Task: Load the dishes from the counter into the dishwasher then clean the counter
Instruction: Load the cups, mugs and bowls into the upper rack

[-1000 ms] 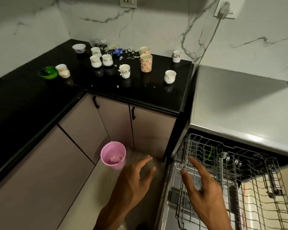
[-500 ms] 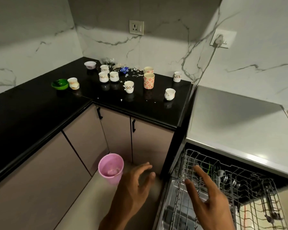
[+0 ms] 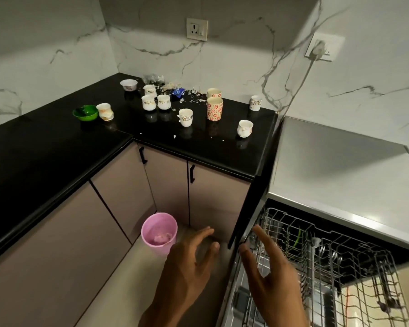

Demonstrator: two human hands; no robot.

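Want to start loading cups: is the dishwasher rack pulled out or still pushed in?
Pulled out. The wire rack extends forward past the dishwasher's silver top, its tines exposed from above.

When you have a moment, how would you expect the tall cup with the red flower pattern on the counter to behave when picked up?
The red-flowered cup looks like glazed ceramic, so probably rigid, fragile and somewhat slippery. It is tall and straight-sided, with no handle showing, so a push near the rim might tip it. A second cup stands close behind, leaving little room there.

Seven white cups [image 3: 185, 117], two red-patterned mugs [image 3: 214, 108], two bowls [image 3: 85, 112], one pink bin [image 3: 159, 233]
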